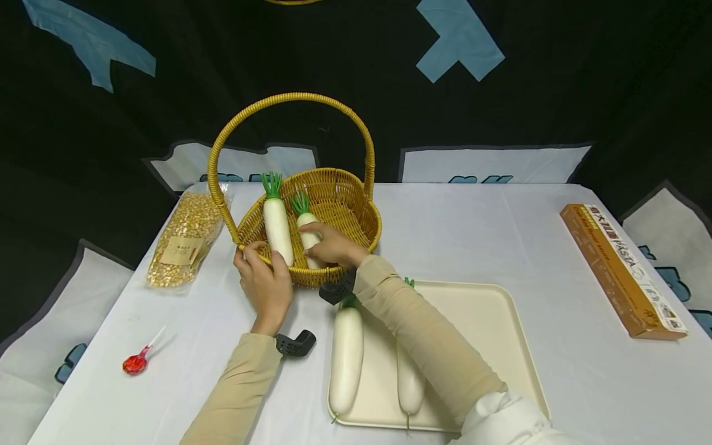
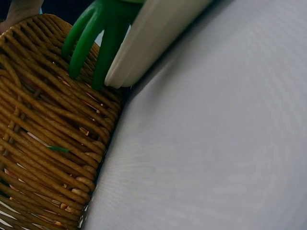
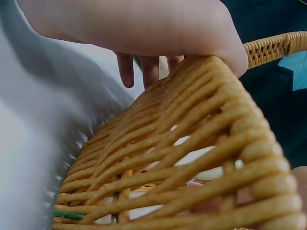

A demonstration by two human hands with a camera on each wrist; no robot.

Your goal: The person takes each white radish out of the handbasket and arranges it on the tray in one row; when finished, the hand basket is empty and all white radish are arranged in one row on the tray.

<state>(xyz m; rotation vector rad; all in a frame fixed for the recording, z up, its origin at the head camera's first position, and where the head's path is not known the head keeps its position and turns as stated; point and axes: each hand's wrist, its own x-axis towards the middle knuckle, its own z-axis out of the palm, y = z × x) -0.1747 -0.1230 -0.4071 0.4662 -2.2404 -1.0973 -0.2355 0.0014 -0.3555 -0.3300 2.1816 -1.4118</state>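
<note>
My left hand point(image 1: 264, 281) grips the near-left rim of a yellow wicker basket point(image 1: 356, 216), its thumb over the edge. In the right wrist view fingers point(image 3: 125, 72) hang along the outside of the wicker wall. Reaching inside, my right hand point(image 1: 335, 245) holds a small white radish with green leaves point(image 1: 308, 221) between thumb and fingers, near the front wall. A second white radish point(image 1: 276, 225) leans in the basket to its left, leaves up at the back rim. The left wrist view shows mostly the woven side point(image 2: 53, 129) and green leaves point(image 2: 98, 43).
Two more white radishes, one larger point(image 1: 346, 361) and one point(image 1: 410, 383) partly under my right sleeve, lie on a cream tray point(image 1: 484, 346). A bag of corn kernels point(image 1: 189, 241) and a red lollipop point(image 1: 136, 363) lie left; a pasta box point(image 1: 623, 272) lies right.
</note>
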